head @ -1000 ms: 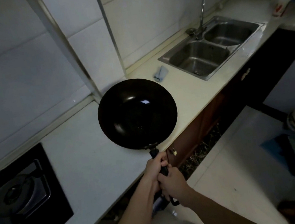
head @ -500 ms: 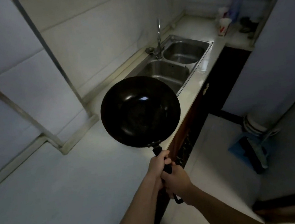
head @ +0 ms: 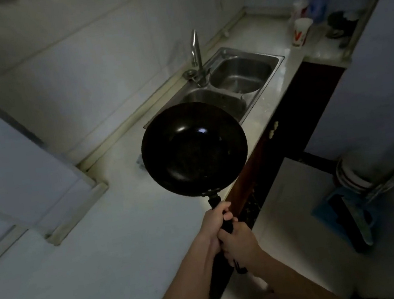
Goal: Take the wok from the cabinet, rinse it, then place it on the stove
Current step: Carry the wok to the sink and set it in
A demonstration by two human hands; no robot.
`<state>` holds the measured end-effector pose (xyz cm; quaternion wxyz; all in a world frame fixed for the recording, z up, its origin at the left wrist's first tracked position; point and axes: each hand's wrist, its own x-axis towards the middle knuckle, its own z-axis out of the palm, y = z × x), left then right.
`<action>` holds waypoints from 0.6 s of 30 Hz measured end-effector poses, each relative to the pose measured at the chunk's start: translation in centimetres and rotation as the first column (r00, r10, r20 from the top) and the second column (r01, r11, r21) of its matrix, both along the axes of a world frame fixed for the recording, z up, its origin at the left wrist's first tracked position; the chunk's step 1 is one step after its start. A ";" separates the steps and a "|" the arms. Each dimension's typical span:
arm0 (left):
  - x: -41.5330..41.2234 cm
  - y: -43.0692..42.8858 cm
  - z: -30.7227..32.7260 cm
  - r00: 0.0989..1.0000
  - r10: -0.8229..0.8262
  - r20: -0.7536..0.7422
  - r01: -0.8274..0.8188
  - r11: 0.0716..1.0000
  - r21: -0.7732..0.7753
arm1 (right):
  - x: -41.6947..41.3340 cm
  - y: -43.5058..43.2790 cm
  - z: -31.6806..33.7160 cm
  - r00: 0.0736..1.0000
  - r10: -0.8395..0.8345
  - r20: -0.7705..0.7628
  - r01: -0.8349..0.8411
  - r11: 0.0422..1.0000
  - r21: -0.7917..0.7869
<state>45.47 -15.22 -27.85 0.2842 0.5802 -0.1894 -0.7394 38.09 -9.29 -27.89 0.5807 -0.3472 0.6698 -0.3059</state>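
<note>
A round black wok [head: 193, 148] hangs in the air over the counter edge, its bowl facing up and its rim covering part of the near basin. Both hands hold its black handle: my left hand [head: 215, 222] grips it nearer the bowl, my right hand [head: 239, 244] grips it just behind. Beyond the wok lies the steel double sink [head: 241, 77] with its tap [head: 196, 55] standing at the wall side. The stove is out of view.
A pale counter [head: 91, 253] runs from the lower left to the sink. A white cup [head: 301, 32] and bottles stand on the far counter. Dark cabinet fronts [head: 287, 116] line the right edge. A blue stool [head: 344, 214] and a bucket stand on the floor.
The view has swung right along the counter: the stove left the picture and the sink is nearer. The wok has travelled toward the sink, both hands keeping their hold on the handle.
</note>
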 end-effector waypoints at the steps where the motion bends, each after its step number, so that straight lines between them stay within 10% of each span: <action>1: -1.2 -0.7 0.3 1.000 0.027 0.008 -0.027 1.000 0.001 | -1.3 -1.0 0.1 1.000 0.025 -0.012 -0.025 1.000 -0.012; 18: -10.2 -13.5 0.3 0.964 0.266 0.006 -0.266 0.964 -0.016 | -11.8 -15.0 2.5 0.957 0.278 0.083 -0.279 0.960 -0.002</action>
